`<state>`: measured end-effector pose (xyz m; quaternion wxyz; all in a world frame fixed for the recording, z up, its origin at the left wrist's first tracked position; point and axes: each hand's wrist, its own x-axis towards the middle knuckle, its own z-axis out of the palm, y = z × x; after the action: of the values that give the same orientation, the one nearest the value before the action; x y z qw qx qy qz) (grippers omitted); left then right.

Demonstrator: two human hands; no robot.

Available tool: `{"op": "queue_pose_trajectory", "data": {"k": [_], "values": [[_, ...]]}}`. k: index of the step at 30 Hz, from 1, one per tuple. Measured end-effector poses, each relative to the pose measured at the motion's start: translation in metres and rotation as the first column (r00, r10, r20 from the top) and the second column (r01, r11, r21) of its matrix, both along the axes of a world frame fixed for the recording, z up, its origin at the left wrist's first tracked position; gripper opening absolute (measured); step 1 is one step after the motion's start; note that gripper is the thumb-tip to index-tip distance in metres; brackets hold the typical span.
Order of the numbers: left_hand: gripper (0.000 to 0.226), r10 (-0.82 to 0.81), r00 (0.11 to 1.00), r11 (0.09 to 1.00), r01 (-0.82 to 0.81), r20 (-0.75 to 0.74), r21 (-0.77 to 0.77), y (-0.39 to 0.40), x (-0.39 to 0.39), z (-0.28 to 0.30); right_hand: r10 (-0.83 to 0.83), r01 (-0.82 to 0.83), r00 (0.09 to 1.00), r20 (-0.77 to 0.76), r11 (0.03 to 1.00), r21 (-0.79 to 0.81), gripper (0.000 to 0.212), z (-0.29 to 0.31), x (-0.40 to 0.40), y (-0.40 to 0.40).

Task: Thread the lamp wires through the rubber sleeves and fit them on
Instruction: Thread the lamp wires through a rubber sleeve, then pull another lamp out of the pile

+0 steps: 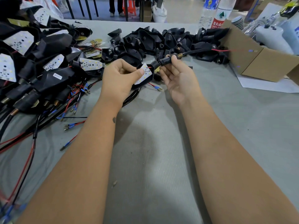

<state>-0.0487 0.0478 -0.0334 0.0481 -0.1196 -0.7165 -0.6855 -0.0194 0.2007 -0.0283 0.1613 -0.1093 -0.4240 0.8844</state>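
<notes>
My left hand (120, 78) grips a black lamp head with a white LED board (144, 74), thumb pressed on the board. My right hand (175, 73) pinches the black rubber sleeve (166, 60) at the lamp's neck between thumb and fingertips. A brass threaded stud (178, 55) sticks out past the sleeve. From it a black cable (197, 51) runs right, ending in a red wire (221, 50) with a blurred blue terminal. Both hands hover above the grey table (153, 143).
A heap of lamps with LED boards and red and black wires (37, 68) fills the left. Loose black rubber sleeves (161, 41) are piled behind my hands. A cardboard box (262, 62) and water bottles (215, 12) stand at the right rear.
</notes>
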Motion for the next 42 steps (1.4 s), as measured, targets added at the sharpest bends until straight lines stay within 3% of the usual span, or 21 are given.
{"op": "queue_pose_trajectory", "data": {"k": [3,5,7,11,16,22,28,31,33,36,42], "values": [[0.03,-0.091,0.991,0.974,0.068,0.1,0.218,-0.003,-0.001,0.001,-0.023,0.023,0.999,-0.024,0.999,0.024,0.012,0.0,0.001,-0.002],[0.03,-0.11,0.988,0.959,0.076,0.111,0.275,-0.004,-0.002,0.001,-0.016,0.017,0.999,-0.043,0.999,0.035,0.016,0.0,0.001,-0.003],[0.031,-0.084,0.991,0.957,0.05,0.108,0.287,-0.006,-0.003,0.001,-0.01,0.011,0.999,-0.037,1.0,0.022,0.011,0.001,0.002,-0.003],[0.025,0.009,0.991,0.96,-0.045,0.13,0.276,-0.008,-0.005,0.001,-0.121,0.121,0.993,0.015,0.993,0.014,0.026,-0.001,-0.002,0.001],[0.02,0.136,0.983,0.958,-0.161,0.122,0.238,-0.01,-0.009,-0.001,-0.262,0.258,0.963,0.057,0.964,0.065,0.017,-0.005,-0.005,0.003],[0.018,0.143,0.983,0.963,-0.166,0.116,0.211,-0.01,-0.013,-0.003,-0.275,0.272,0.961,0.022,0.959,0.081,0.015,-0.007,-0.003,0.001],[0.035,0.243,0.969,0.951,-0.246,0.041,0.188,-0.008,-0.011,-0.008,-0.3,0.298,0.954,-0.003,0.947,0.121,0.013,-0.005,-0.003,-0.002],[0.03,0.18,0.984,0.973,-0.178,0.002,0.149,-0.007,-0.008,-0.005,-0.329,0.328,0.944,0.004,0.942,0.073,0.014,-0.005,-0.003,-0.001],[0.022,0.139,0.989,0.977,-0.145,0.05,0.154,-0.006,-0.008,-0.003,-0.342,0.341,0.94,0.015,0.939,0.052,0.015,-0.005,-0.003,0.0],[0.008,0.025,0.981,0.949,-0.084,0.193,0.304,-0.006,-0.011,0.001,-0.352,0.352,0.936,0.027,0.936,0.022,0.015,-0.005,-0.003,0.002],[0.02,0.023,0.96,0.904,-0.139,0.279,0.404,-0.009,-0.014,0.001,-0.262,0.262,0.965,0.032,0.965,0.0,0.015,-0.003,-0.001,0.004]]}}
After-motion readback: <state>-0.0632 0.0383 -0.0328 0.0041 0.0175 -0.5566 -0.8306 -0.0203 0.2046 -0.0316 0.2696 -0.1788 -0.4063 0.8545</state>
